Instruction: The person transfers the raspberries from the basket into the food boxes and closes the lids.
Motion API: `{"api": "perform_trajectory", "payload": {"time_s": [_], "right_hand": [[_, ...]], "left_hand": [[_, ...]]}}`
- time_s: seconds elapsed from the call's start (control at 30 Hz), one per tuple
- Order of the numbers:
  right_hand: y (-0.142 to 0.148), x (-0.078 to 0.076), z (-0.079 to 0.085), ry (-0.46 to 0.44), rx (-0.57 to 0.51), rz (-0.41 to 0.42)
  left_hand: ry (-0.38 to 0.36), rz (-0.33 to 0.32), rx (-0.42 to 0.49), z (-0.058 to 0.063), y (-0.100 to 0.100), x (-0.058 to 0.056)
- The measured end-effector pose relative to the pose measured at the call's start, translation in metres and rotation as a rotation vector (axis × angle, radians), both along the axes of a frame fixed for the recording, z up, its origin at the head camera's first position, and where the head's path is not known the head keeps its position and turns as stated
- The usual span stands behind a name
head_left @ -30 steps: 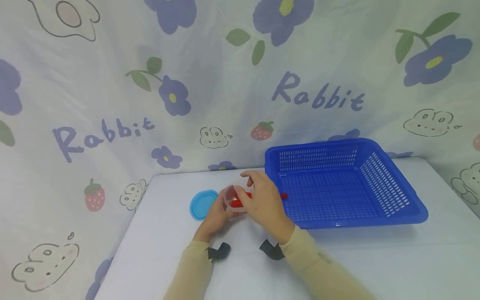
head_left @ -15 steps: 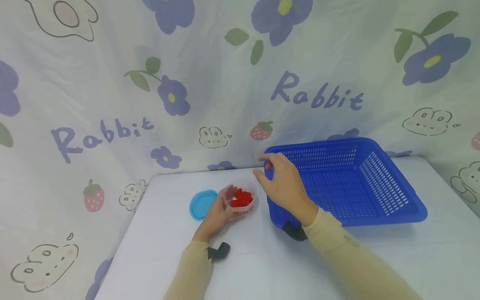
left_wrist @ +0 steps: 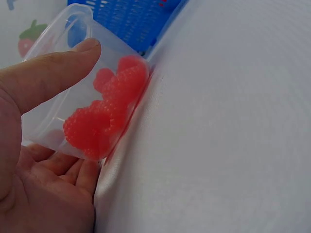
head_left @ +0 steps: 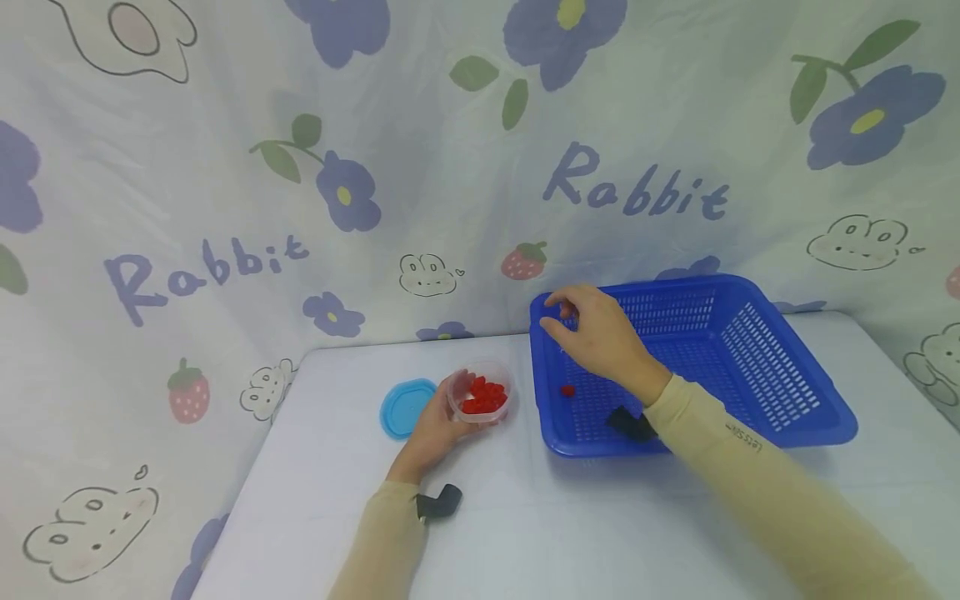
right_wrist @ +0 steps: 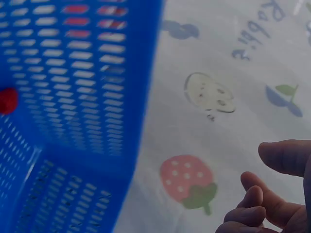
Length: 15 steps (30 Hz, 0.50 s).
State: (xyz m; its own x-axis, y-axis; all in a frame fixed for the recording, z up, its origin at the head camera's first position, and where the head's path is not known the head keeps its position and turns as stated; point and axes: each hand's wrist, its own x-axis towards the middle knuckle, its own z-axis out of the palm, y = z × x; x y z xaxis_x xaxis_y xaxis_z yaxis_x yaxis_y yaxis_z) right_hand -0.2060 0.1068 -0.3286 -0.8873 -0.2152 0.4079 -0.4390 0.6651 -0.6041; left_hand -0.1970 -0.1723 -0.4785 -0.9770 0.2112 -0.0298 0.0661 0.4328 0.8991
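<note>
My left hand point(head_left: 437, 433) grips a clear plastic tub point(left_wrist: 77, 34), its thumb along the near side and its fingers beneath. Several raspberries point(left_wrist: 107, 116) lie inside against the tub's bottom. Over the left part of the blue basket point(head_left: 813, 400), my right hand point(head_left: 600, 333) hovers with thumb and fingers apart and holds nothing visible. One small red piece point(head_left: 567, 390), likely a raspberry, lies in the basket at its left side; the right wrist view shows it as a red blob point(right_wrist: 7, 100).
A light blue lid point(head_left: 405, 408) lies on the white table point(head_left: 487, 533), left of the tub. Behind the table hangs a printed curtain point(head_left: 450, 167) with flowers and rabbits. The basket's slatted walls point(right_wrist: 87, 63) rise beside the right hand.
My right hand has left the tub, moving right and up until it is over the basket. The raspberries in the tub have come into full view. The left hand stays put.
</note>
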Motion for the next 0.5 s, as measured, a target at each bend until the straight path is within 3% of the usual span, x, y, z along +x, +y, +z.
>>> {"api": "perform_trajectory", "payload": {"time_s": [0.27,0.47,0.5], "right_hand": [[0.019,-0.024,-0.023,-0.097,0.071,0.072],[0.029,-0.038,-0.041,-0.213,0.094,0.197],[0.03,-0.039,-0.042,-0.226,0.098,0.214]], "left_hand": [[-0.007,-0.012,-0.001,0.008,0.001,0.003],[-0.009,-0.015,0.006,0.007,0.0,0.002],[-0.004,-0.011,0.01,0.002,-0.001,0.001]]}}
